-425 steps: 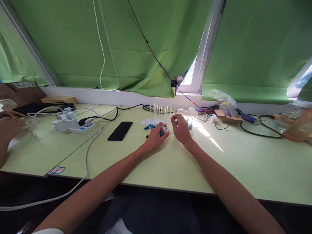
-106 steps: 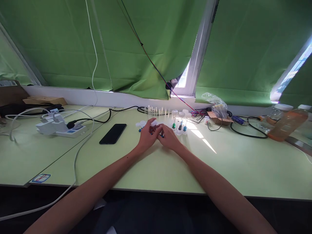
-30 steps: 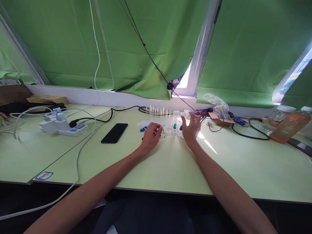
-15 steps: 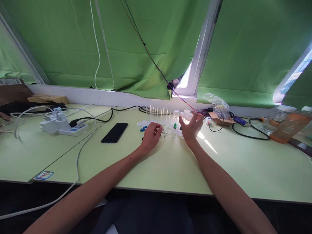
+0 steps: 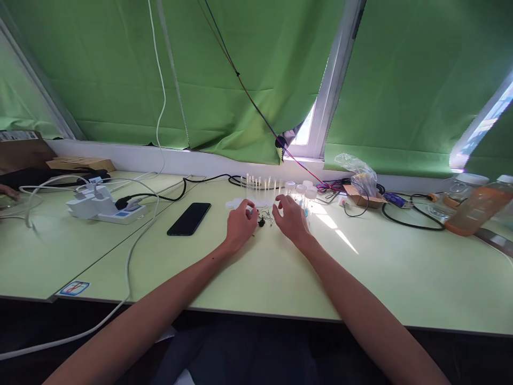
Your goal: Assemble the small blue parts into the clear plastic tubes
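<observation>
My left hand is low over the table, its fingers curled and thumb and forefinger close together. Whatever they may pinch is too small to make out. Just to its right lie a small black part and several thin metal pieces. My right hand is across from it, fingers bent and apart, with nothing visible in them. Behind the hands stands a row of clear tubes in a clear rack. Capped clear vials stand beyond my right hand, which partly hides them.
A black phone lies to the left, near a white power strip with plugs and cables. At the right are a small cardboard box with a plastic bag, black cables and an orange bottle. Another person's hand shows at the far left.
My right hand has moved left and down from the vials to the small parts. My left hand has shifted slightly left, uncovering the black part.
</observation>
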The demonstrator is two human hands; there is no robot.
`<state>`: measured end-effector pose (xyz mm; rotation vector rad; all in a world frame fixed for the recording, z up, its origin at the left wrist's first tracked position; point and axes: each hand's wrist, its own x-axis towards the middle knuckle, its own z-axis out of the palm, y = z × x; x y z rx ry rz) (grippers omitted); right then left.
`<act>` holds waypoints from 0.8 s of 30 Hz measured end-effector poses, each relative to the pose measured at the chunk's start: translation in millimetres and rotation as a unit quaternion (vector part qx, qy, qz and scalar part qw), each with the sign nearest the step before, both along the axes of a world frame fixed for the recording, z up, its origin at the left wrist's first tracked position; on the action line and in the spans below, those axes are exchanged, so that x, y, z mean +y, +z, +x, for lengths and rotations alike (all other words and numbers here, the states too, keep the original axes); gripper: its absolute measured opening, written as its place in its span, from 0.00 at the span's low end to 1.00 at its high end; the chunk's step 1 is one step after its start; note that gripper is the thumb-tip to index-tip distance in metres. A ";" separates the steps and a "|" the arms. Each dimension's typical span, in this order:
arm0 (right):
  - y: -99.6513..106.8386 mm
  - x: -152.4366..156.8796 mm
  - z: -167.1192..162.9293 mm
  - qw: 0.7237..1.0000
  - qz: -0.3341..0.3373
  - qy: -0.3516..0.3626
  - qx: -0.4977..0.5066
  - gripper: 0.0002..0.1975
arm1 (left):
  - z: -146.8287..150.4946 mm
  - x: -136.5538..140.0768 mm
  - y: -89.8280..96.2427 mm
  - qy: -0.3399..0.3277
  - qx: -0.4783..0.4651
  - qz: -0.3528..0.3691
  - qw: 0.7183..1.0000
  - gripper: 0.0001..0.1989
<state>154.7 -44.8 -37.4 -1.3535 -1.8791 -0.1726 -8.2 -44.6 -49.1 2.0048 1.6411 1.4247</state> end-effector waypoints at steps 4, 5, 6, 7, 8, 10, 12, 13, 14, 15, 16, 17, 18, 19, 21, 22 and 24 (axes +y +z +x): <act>-6.0 1.0 -0.5 0.985 -0.137 0.000 -0.104 0.12 | -2.2 2.6 -1.4 0.041 0.014 -0.035 0.998 0.07; -8.4 2.0 0.4 0.980 -0.159 -0.006 -0.121 0.13 | -2.6 3.9 -2.4 0.047 0.014 -0.043 0.998 0.06; -11.1 3.2 1.4 0.975 -0.176 0.000 -0.135 0.13 | -3.1 5.5 -3.7 0.050 0.011 -0.051 0.997 0.06; -14.0 4.4 2.3 0.972 -0.188 0.003 -0.141 0.13 | -3.6 7.3 -5.2 0.050 0.008 -0.057 0.997 0.06; -16.8 5.6 3.0 0.971 -0.195 0.011 -0.141 0.13 | -4.0 9.3 -6.8 0.047 0.005 -0.062 0.997 0.06; -21.9 7.7 3.8 0.970 -0.202 0.027 -0.135 0.13 | -4.7 13.1 -9.8 0.036 -0.003 -0.062 0.997 0.06; -25.0 9.4 4.0 0.969 -0.211 0.039 -0.125 0.13 | -4.9 16.0 -12.0 0.019 -0.020 -0.059 0.998 0.06; -25.8 10.1 4.1 0.968 -0.215 0.043 -0.119 0.13 | -4.6 16.9 -12.5 0.009 -0.031 -0.059 0.998 0.06; -26.2 10.7 4.1 0.968 -0.219 0.046 -0.114 0.13 | -4.3 17.4 -12.8 0.000 -0.043 -0.061 0.997 0.07; -26.4 11.3 4.2 0.968 -0.221 0.049 -0.109 0.14 | -3.8 17.5 -12.8 -0.009 -0.057 -0.065 0.996 0.07; -26.5 11.9 4.3 0.968 -0.224 0.052 -0.105 0.14 | -3.2 17.3 -12.5 -0.017 -0.071 -0.070 0.995 0.08; -26.7 12.4 4.5 0.968 -0.225 0.055 -0.100 0.14 | -2.7 16.9 -12.2 -0.024 -0.085 -0.075 0.993 0.08; -26.9 12.8 4.6 0.968 -0.225 0.059 -0.095 0.14 | -2.2 16.6 -11.9 -0.031 -0.099 -0.079 0.992 0.09; -27.3 13.2 4.7 0.968 -0.224 0.063 -0.090 0.14 | -1.8 16.3 -11.6 -0.037 -0.112 -0.082 0.990 0.09; -28.2 13.6 4.5 0.969 -0.220 0.074 -0.079 0.14 | -1.4 16.1 -11.2 -0.049 -0.140 -0.089 0.985 0.10; -28.5 13.6 4.3 0.970 -0.217 0.079 -0.073 0.14 | -1.3 16.4 -10.9 -0.056 -0.157 -0.093 0.982 0.11; -28.7 13.4 3.5 0.972 -0.209 0.087 -0.064 0.13 | -1.5 17.1 -9.4 -0.073 -0.194 -0.101 0.973 0.12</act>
